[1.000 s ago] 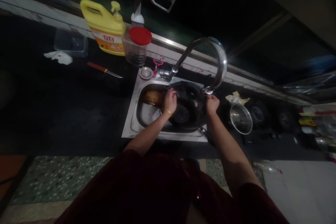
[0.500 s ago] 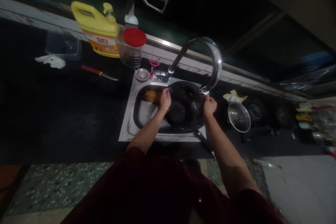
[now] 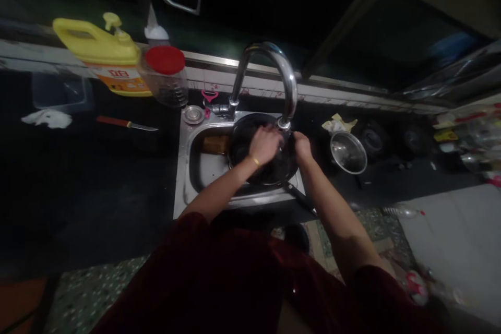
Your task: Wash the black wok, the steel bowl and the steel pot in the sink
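Observation:
A black pan [image 3: 246,141] lies in the steel sink [image 3: 195,167] under the curved chrome tap [image 3: 270,62]. My left hand [image 3: 265,144], with a gold bangle at the wrist, rests inside the pan with its fingers curled; what it holds is hidden. My right hand [image 3: 302,146] is closed on the pan's right rim, just below the tap's spout. The pan's dark handle [image 3: 300,198] sticks out over the sink's front right corner. A brown object [image 3: 215,144] sits in the sink to the left of the pan.
On the dark counter at the left are a yellow detergent jug [image 3: 105,60], a clear jar with a red lid [image 3: 166,75], a red-handled knife [image 3: 125,124] and a white rag [image 3: 47,118]. A steel bowl [image 3: 347,152] and a yellow cloth [image 3: 336,124] lie right of the sink.
My left hand has moved from the pan's left rim to its middle, closer to my right hand. The view has swung so everything sits further left.

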Demonstrator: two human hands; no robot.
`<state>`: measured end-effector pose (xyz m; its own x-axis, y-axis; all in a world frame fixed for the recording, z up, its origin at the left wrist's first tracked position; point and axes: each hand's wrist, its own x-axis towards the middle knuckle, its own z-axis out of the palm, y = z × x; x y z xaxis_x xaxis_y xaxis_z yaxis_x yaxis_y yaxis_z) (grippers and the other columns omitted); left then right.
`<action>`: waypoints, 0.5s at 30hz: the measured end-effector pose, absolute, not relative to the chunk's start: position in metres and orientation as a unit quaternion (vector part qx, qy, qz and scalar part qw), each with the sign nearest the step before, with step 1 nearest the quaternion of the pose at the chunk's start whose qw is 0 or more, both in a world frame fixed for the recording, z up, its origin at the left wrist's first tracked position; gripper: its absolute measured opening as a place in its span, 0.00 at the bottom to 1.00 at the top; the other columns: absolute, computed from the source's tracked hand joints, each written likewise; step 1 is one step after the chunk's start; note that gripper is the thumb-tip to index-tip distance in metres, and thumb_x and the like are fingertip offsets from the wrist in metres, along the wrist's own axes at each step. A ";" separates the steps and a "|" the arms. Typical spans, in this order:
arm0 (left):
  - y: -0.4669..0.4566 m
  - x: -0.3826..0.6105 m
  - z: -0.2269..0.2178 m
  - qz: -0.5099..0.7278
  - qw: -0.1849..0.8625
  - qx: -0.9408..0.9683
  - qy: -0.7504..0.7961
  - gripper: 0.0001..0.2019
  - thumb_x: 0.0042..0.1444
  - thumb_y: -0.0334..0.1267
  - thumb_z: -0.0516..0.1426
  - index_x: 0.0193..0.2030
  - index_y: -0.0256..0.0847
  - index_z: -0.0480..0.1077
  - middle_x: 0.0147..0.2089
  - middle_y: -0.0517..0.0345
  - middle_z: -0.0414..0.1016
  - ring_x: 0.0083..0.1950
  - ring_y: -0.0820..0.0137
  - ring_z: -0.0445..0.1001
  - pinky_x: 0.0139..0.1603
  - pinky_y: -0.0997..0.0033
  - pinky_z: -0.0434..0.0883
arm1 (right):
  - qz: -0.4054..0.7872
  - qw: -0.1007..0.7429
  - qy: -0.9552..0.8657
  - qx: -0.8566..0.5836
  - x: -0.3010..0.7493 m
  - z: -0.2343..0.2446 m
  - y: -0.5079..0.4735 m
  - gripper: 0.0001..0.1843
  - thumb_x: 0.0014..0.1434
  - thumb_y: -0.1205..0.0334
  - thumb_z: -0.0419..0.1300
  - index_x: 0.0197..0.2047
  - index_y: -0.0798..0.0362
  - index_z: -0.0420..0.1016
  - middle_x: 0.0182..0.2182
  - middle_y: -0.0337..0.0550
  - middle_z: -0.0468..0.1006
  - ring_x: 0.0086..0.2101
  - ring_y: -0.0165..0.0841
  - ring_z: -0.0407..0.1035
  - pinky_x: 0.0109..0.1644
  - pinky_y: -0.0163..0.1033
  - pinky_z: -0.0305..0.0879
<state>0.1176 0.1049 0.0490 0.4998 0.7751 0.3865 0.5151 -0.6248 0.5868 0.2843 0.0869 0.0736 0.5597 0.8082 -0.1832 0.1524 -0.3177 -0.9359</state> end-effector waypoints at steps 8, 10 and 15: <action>0.103 0.133 0.070 0.313 0.157 0.862 0.366 0.12 0.60 0.32 0.49 0.43 0.40 0.73 0.52 0.51 0.74 0.58 0.62 0.68 0.63 0.56 0.61 | 0.351 0.486 -0.329 -0.729 0.272 0.086 0.085 0.09 0.47 0.57 0.56 0.22 0.51 0.64 0.18 0.31 0.61 0.22 0.27 0.54 0.28 0.34 0.52; 0.079 0.129 0.064 0.305 0.130 0.897 0.293 0.12 0.60 0.32 0.49 0.44 0.41 0.73 0.54 0.52 0.73 0.62 0.62 0.64 0.66 0.55 0.58 | 0.363 0.485 -0.344 -0.718 0.272 0.087 0.086 0.08 0.47 0.57 0.56 0.22 0.51 0.63 0.17 0.31 0.61 0.22 0.27 0.54 0.28 0.33 0.52; 0.105 0.082 0.063 0.340 0.165 0.838 0.394 0.15 0.58 0.28 0.46 0.47 0.36 0.69 0.50 0.46 0.73 0.56 0.62 0.68 0.59 0.58 0.65 | 0.362 0.472 -0.373 -0.712 0.276 0.076 0.087 0.08 0.47 0.56 0.53 0.25 0.52 0.66 0.18 0.32 0.63 0.22 0.27 0.56 0.28 0.33 0.52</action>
